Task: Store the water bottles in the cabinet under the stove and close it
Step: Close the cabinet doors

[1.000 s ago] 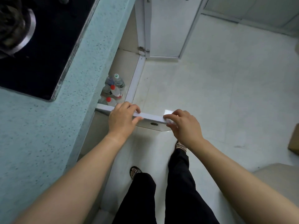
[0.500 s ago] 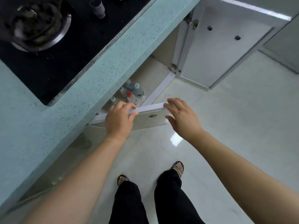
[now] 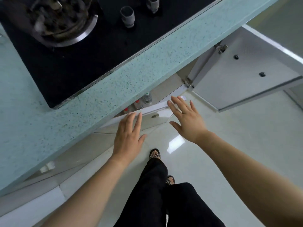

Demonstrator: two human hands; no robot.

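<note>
my left hand (image 3: 127,136) and right hand (image 3: 185,120) lie flat, fingers straight and slightly spread, on the cabinet door (image 3: 154,115); shoved hard, it may knock the water bottles (image 3: 147,99).

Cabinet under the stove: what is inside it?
Tops of three water bottles show through the gap, two with red caps. The countertop and the half-shut door cover the rest of the inside, so more bottles may be hidden.

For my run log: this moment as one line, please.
left hand: open, fingertips at ajar white cabinet door | right hand: open, at its top edge | clear plastic water bottles: inside | far white door: wide open
</note>
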